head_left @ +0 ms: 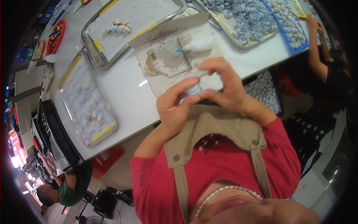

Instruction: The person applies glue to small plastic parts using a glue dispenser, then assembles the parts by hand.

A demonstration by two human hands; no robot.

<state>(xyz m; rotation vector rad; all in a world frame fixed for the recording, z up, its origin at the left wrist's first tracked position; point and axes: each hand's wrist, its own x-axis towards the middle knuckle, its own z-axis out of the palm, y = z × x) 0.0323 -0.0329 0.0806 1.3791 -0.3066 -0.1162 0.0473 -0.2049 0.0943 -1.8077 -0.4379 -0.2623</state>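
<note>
A small pale blue rounded piece [194,90] is pinched between the thumb and fingers of my left hand [173,101], just above the table's near edge. Beside it, my right hand [232,88] has its index finger curved away and its thumb tip close to the piece; whether the thumb touches it I cannot tell. Beyond my hands lies a stained cardboard sheet [158,83] with a folded-up back edge. On it rest a smaller smeared board [179,61] and a white squeeze bottle [201,44] on its side, its blue nozzle pointing left.
A metal tray [102,64] with several small blue-and-cream figures [118,27] stands at the back left. Another tray [113,123] of pale pieces lies left. Far right are a tray of blue shell-like parts [246,22] and a blue tray [296,50]. Co-workers [322,63] sit at both sides.
</note>
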